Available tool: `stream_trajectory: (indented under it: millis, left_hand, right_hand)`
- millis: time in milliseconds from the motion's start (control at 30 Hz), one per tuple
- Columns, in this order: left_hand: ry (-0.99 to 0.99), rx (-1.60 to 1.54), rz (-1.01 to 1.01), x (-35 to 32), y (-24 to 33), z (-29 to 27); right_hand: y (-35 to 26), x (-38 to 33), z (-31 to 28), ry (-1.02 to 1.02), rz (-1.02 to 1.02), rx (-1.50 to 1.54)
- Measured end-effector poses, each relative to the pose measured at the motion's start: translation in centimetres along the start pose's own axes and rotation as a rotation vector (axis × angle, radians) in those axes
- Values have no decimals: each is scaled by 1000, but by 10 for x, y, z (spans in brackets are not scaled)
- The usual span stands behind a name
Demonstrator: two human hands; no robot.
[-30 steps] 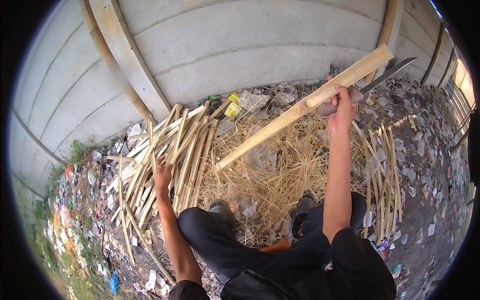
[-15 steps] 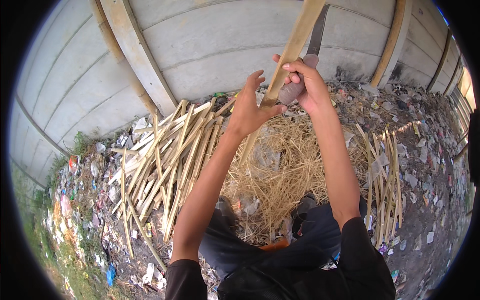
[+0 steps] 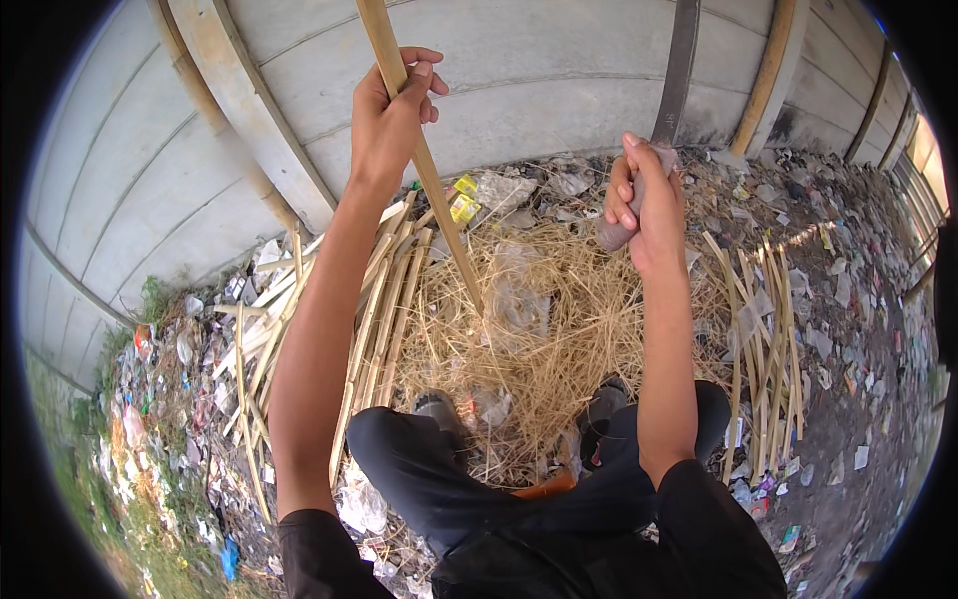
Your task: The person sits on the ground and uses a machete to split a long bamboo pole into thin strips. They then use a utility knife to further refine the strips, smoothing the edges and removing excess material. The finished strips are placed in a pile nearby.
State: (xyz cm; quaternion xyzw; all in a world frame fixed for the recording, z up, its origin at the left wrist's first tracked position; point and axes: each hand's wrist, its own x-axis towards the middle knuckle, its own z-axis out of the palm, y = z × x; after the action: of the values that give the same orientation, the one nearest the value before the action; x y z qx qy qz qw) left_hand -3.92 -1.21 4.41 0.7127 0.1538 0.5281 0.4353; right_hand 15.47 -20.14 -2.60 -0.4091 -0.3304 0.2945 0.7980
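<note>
"So, what is different from half a second ago?"

"Mainly which hand has what. The bamboo strip [image 3: 442, 215] has passed from the right hand [image 3: 651, 205] to the left hand [image 3: 387, 120], in the upper left of the frame."

"How does the left hand hold it?"

"Thumb and fingers pinch it, some fingertips loose and pointing rightward. It stands aslant: the top leaves the frame's upper edge, and the lower end comes down at the straw-like shavings [image 3: 599, 290], mid-frame. Whether it presses on them, I cannot tell."

"And the right?"

"Right of centre, wrapped around the handle of the long-bladed knife [image 3: 678, 75], whose dark blade points up and out of the frame."

"Meaning what for the work?"

"I judge the handover complete: strip and knife are well apart, one to each hand, and no cut is under way."

"Other strips?"

"A large pile of strips [image 3: 371, 324] lies left of centre, and a smaller bunch [image 3: 773, 349] at the right."
</note>
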Motion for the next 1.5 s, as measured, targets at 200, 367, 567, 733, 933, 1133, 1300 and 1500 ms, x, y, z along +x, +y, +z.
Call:
stream_trajectory:
  millis: [200, 367, 567, 733, 933, 1133, 1300, 1500]
  left_hand:
    - [48, -54, 19, 0, 3, 2]
    - [156, -63, -83, -26, -70, 12]
    - [192, -48, -51, -37, -95, 21]
    - [273, -23, -23, -45, -92, 35]
    - [335, -16, -75, -52, -84, 30]
    - [350, 74, -18, -59, -92, 34]
    - [362, 35, -55, -62, -87, 32]
    - [403, 46, -49, -67, -88, 24]
  right_hand:
    - [138, -35, -59, 228, 229, -52]
    - [270, -102, -88, 283, 590, -94]
    - [356, -193, -108, 157, 808, -372]
    - [357, -198, -90, 186, 806, -426]
    - [344, -180, -90, 39, 544, -17]
    - [394, -260, -135, 131, 1048, -489]
    - [394, -237, -130, 92, 724, -466]
    - [387, -233, -125, 13, 855, -339]
